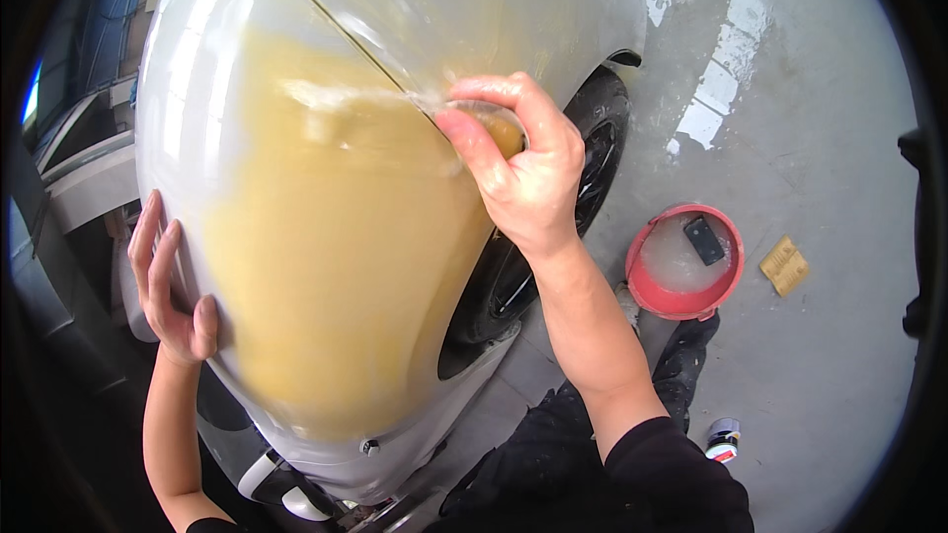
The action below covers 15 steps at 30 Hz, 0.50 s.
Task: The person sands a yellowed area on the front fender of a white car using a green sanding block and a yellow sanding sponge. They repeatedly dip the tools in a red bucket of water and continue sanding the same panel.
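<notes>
A silver-grey car body panel [188,69] fills the middle, with a broad yellowish patch [326,266] on it. My right hand [528,163] is over the panel gap beside the patch, thumb and fingers curled together. Between them is something pale and thin that I cannot make out. A whitish wet streak [336,99] runs across the patch to the left of the fingertips. My left hand [173,286] rests on the panel's left edge with its fingers apart, holding nothing.
A black wheel [602,128] sits in the arch to the right. On the grey floor stand a red bucket [640,281] of cloudy water with a dark block [704,240] in it, a yellowish-brown sheet [784,266] and a small can [724,434]. My legs are close to the bucket.
</notes>
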Tool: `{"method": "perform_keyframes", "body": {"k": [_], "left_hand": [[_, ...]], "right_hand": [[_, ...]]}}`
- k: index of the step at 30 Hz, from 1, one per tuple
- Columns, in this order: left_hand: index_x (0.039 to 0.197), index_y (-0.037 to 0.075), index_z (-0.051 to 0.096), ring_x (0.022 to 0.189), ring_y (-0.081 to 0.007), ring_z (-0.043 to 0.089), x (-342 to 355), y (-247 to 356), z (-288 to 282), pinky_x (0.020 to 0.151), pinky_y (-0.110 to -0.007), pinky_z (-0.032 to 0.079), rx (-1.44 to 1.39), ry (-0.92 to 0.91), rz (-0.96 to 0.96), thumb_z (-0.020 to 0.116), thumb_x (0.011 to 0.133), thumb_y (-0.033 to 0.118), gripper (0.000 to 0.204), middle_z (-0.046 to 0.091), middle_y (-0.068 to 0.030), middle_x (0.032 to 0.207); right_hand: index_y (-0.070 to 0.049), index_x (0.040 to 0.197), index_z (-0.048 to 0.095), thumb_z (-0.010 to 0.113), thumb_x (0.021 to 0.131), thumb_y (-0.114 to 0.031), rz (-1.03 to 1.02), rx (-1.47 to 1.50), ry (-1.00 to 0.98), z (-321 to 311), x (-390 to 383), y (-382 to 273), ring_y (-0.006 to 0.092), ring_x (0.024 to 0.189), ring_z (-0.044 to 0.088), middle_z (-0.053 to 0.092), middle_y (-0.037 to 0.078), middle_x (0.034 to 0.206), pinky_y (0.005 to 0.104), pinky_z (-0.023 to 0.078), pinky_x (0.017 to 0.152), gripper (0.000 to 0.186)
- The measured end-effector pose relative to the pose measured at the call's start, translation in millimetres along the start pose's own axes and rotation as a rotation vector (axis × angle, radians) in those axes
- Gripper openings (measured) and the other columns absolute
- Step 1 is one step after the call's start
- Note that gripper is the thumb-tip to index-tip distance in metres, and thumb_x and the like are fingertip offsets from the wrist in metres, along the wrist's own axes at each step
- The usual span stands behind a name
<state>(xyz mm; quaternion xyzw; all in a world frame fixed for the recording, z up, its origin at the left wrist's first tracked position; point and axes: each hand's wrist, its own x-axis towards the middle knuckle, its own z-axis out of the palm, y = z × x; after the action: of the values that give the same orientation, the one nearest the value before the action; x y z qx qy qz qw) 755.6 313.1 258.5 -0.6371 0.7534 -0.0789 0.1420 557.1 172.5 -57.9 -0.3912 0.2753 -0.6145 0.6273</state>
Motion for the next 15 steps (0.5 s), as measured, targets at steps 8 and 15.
{"method": "perform_keyframes", "body": {"k": [8, 15], "left_hand": [[0.144, -0.002, 0.057, 0.141, -0.0540, 0.048, -7.4, -4.8, 0.1, 0.117, -0.064, 0.036, 0.010, 0.009, 0.010, 0.058, 0.093, 0.043, 0.068, 0.047, -0.0401, 0.151], [0.147, -0.001, 0.053, 0.141, -0.0545, 0.047, -13.3, -3.8, -2.9, 0.118, -0.063, 0.035, 0.010, -0.017, 0.004, 0.056, 0.094, 0.044, 0.069, 0.046, -0.0409, 0.151]], "right_hand": [[-0.006, 0.090, 0.067, 0.090, 0.081, -0.014, -0.174, -0.259, -0.172, -10.3, 29.3, 1.9, 0.0210, 0.081, 0.052, 0.067, 0.002, 0.084, 0.0332, 0.046, 0.073, 0.026], [-0.006, 0.085, 0.060, 0.101, 0.064, -0.038, -0.232, -0.453, -0.081, -14.9, 42.4, 8.5, 0.0214, 0.086, 0.048, 0.054, 0.003, 0.089, 0.0332, 0.045, 0.077, 0.056]]}}
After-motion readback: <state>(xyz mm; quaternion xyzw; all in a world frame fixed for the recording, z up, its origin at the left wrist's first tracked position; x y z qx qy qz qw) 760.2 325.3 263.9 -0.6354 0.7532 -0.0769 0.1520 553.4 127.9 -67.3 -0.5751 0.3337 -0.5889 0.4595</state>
